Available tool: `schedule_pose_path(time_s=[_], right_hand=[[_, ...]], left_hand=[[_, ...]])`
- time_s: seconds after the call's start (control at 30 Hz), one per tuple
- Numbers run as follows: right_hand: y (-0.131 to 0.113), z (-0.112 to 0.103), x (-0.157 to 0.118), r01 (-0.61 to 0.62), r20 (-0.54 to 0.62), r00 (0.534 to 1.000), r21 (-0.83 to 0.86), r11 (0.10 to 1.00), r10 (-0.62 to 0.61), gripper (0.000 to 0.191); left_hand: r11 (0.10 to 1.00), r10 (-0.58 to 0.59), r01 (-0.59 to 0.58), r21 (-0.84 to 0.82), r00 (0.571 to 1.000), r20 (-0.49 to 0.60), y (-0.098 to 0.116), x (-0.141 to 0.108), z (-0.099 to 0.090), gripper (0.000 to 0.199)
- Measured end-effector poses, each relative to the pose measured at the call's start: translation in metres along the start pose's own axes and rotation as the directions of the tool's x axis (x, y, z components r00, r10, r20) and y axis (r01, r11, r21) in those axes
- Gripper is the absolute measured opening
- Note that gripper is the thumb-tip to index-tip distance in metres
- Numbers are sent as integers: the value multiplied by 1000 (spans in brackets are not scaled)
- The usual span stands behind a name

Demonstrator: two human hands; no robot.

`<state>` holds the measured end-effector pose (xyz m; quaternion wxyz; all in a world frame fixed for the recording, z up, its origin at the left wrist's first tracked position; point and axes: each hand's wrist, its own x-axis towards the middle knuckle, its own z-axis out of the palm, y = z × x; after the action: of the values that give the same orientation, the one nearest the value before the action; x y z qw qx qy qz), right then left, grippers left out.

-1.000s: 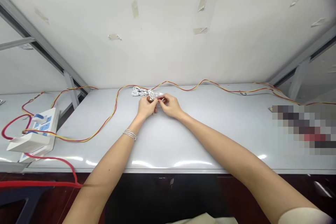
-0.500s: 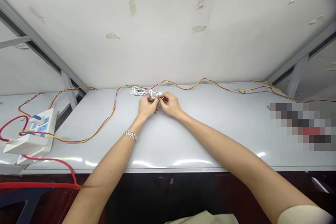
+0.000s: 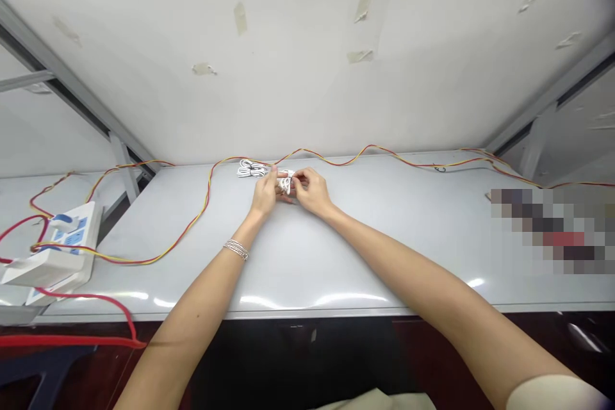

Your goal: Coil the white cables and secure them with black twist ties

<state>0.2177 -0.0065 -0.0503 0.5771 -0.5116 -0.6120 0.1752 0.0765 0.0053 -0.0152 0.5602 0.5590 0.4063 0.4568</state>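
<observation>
Near the back edge of the grey table, a white cable bundle [image 3: 286, 184] is between my two hands. My left hand [image 3: 267, 192] is round its left side, thumb raised and fingers under it. The fingertips of my right hand [image 3: 310, 191] pinch at the bundle's right side, by a small dark tie. Just left of my hands, a second white cable bundle [image 3: 250, 168] with a dark tie at its middle lies on the table.
A white power strip [image 3: 81, 230] with plugs stands at the left. A twisted red and yellow wire [image 3: 206, 202] runs along the back. Red cable [image 3: 72, 339] crosses the lower left. A blurred-out item [image 3: 548, 224] lies at the right.
My left thumb has lifted off the cable bundle and now points up, so more of the bundle shows between my hands. The view has shifted slightly.
</observation>
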Motion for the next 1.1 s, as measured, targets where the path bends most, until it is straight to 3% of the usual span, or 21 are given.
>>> schedule_pose_path(time_s=[0.13,0.3,0.53,0.73,0.93,1.1], right_hand=[[-2,0,1,-12,36,999,30,999,11,8],[-4,-2,1,-23,70,997,56,998,19,9],[-4,-3,2,-36,71,997,8,999,35,10],[-4,-5,5,-83,78,994,48,995,79,10],[-3,-6,8,-221,196,964,211,952,180,19],[-3,-7,9,-280,275,939,261,924,206,24]], left_hand=[[997,-51,48,-64,998,-34,3,1,2,32],[997,-35,33,-70,999,-30,-1,1,1,33],[995,94,-94,36,995,14,-9,3,-5,41],[974,204,-201,100,979,-17,-16,11,-9,57],[900,309,-298,318,951,16,-16,15,-15,37],[806,458,-428,410,889,27,-14,15,-20,21]])
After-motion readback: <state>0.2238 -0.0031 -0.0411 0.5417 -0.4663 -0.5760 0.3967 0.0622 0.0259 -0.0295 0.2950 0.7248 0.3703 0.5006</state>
